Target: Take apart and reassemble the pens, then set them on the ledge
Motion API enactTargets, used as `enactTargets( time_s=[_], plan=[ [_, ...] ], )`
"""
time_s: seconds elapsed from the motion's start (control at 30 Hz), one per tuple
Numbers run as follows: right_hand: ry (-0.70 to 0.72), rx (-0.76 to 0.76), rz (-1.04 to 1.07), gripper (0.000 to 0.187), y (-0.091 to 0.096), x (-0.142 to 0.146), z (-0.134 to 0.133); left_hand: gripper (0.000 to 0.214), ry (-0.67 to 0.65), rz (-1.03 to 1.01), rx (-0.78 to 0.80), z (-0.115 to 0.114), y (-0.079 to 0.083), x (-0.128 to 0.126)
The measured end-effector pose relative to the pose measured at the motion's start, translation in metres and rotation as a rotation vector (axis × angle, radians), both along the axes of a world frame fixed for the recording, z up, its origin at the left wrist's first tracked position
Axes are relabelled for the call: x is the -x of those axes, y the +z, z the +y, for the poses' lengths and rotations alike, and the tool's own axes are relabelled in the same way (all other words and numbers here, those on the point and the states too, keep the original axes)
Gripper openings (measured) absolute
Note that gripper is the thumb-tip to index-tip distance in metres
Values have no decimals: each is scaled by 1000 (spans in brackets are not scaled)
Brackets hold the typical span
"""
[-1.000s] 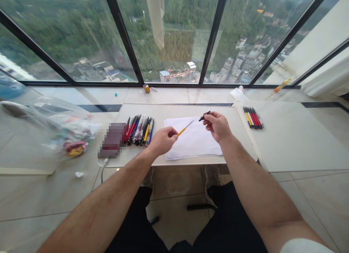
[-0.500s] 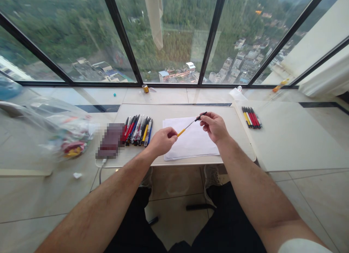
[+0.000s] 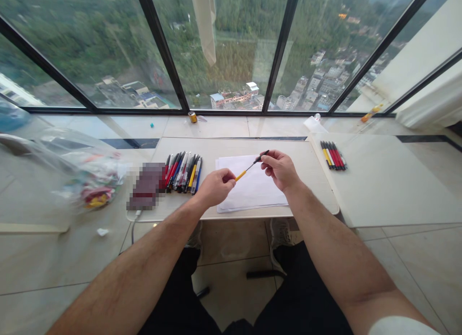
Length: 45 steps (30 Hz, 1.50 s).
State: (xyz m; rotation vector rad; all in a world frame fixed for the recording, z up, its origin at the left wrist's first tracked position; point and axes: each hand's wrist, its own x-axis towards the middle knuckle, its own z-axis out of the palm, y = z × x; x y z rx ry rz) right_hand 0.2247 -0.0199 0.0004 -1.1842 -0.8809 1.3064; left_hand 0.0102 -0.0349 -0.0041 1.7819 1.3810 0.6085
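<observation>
My left hand [image 3: 217,186] pinches the yellow pen barrel [image 3: 240,175] above the white paper sheets [image 3: 252,198]. A thin refill [image 3: 250,166] sticks out of that barrel toward the upper right. The black upper part of the pen [image 3: 261,157] is held between the fingertips of my right hand [image 3: 278,169], around the far end of the refill. A stretch of refill stays exposed between the two parts. Left of the paper lies a row of several pens [image 3: 183,173] in red, blue, clear, black and yellow.
On the right-hand board [image 3: 382,181] lies another row of several pens [image 3: 332,156]. A pixelated dark block [image 3: 146,186] with a cable [image 3: 133,229] sits at the small table's left end. Plastic bags [image 3: 97,176] are on the left; a can [image 3: 192,117] stands by the window.
My right hand has moved slightly left and down, bringing the black part closer to the yellow barrel. Less of the refill shows between them. My left hand is almost still.
</observation>
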Motion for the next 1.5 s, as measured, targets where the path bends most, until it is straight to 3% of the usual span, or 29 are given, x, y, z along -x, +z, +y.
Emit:
enactTargets(
  time_s=[0.4, 1.5],
  plan=[
    [98, -11, -17, 19, -8, 17, -6, 17, 8, -11, 16, -1, 3, -1],
    [76, -80, -68, 15, -8, 23, -8, 15, 30, -15, -41, 0, 0, -2]
  ],
)
